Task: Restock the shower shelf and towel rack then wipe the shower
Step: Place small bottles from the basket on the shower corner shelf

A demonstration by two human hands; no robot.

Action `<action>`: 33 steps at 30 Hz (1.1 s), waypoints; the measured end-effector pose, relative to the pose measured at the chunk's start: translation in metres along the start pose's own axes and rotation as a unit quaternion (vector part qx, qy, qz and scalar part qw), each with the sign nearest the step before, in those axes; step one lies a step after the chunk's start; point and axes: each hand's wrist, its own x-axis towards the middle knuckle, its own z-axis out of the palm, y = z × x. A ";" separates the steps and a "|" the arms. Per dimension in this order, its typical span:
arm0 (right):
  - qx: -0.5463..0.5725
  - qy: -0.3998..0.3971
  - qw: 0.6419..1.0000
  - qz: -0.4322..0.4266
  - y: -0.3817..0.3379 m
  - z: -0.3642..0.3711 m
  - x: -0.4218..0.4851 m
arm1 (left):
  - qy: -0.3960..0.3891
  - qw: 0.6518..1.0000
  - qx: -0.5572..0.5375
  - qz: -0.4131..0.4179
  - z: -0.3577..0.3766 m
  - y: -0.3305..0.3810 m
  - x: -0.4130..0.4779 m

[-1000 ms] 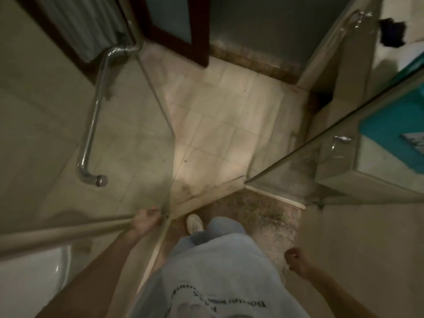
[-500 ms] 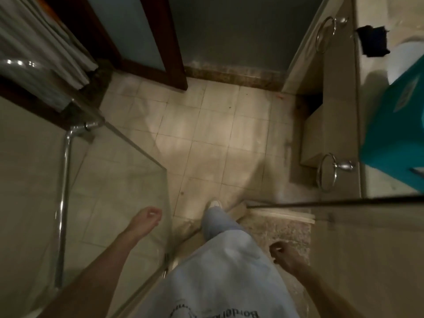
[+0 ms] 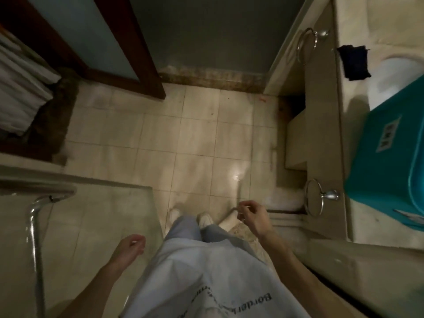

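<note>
A teal bin (image 3: 387, 157) sat on the counter (image 3: 344, 92) ahead and right of the right hand (image 3: 253, 218), its contents hidden. The glass shower door (image 3: 98, 226), cloudy, with a chrome handle (image 3: 34, 228), stood at the left hand (image 3: 130, 247), which hung loosely curled and empty. The right hand's fingers were curled near a thin glass edge (image 3: 238, 191); whether they pinched it could not be told.

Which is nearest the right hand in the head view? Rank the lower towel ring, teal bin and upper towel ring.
1. Lower towel ring, just right of the right hand, on the vanity front.
2. Teal bin, farther right, higher up.
3. Upper towel ring, at the vanity's far end.
</note>
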 end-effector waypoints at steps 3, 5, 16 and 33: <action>0.063 0.036 0.997 0.011 -0.023 -0.007 0.013 | -0.015 1.000 0.009 -0.004 -0.014 0.035 0.031; 0.073 0.056 0.996 0.017 -0.032 -0.015 0.021 | -0.028 0.999 0.020 -0.010 -0.024 0.065 0.056; 0.093 0.131 0.963 0.217 -0.016 -0.020 0.067 | -0.055 0.991 0.050 0.109 -0.071 0.359 0.174; 0.140 0.126 0.959 0.214 -0.137 -0.092 0.211 | -0.101 0.937 0.275 0.192 0.017 0.627 0.206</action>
